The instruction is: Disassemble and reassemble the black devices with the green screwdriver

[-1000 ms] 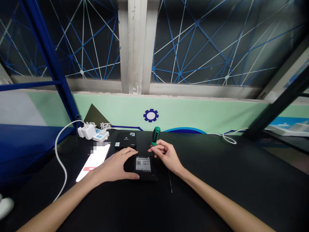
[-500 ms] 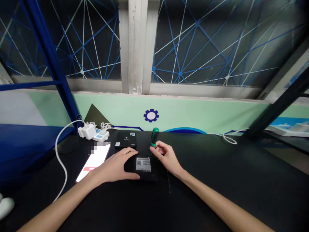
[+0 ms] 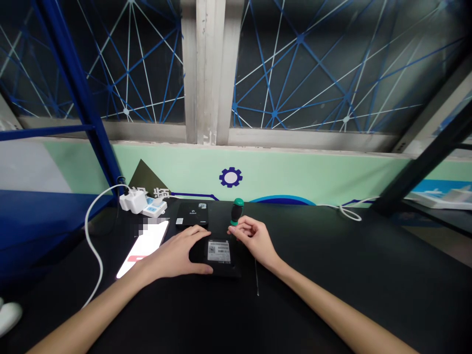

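Observation:
A small black box with a white label (image 3: 219,251) lies on the black table (image 3: 332,275). My left hand (image 3: 177,254) rests on its left side, fingers spread, thumb along the front edge. My right hand (image 3: 254,238) pinches the shaft of a green-and-black screwdriver (image 3: 236,211) that stands upright at the box's far right corner. A second black box (image 3: 192,214) lies just behind.
A lit phone (image 3: 143,246) lies left of my left hand. A white power strip with a plug (image 3: 142,204) and its white cable (image 3: 88,236) sit at the back left. A blue frame post (image 3: 79,93) rises at left; another white cable (image 3: 348,211) lies back right.
The screwdriver has tipped more upright and looks lower; my right fingers have shifted slightly on it. My left hand has stayed on the box.

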Tool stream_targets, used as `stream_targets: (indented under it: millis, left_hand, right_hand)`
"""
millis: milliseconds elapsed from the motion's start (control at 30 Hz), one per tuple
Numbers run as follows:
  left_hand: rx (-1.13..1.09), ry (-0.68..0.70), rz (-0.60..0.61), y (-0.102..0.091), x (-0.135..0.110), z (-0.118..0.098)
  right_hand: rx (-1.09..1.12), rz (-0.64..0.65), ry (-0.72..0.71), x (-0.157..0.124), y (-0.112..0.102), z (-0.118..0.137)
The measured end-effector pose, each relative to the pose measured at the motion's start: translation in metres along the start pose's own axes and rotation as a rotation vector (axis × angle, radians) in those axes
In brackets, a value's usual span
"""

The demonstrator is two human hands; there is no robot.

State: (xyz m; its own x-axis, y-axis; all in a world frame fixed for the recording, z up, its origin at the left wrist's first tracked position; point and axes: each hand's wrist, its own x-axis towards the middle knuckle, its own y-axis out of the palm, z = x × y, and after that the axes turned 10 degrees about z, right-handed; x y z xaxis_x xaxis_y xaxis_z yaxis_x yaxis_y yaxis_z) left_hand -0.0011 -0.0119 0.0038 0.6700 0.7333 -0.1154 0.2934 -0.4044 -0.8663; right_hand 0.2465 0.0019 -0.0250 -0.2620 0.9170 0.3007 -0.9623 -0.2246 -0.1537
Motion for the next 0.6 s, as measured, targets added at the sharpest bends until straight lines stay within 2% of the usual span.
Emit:
stream_targets:
  millis: [467,600]
  left_hand:
    - [0.022,0.04,-0.044,0.0016,0.0003,0.0047]
    - [0.052,0.002,-0.058,0.005,0.0009,0.0085]
  right_hand:
    - [-0.014,0.052,0.008,-0.0028,-0.0018,0.0049]
    - [-0.079,0.036,-0.008,-0.0036,-0.0017,0.0021]
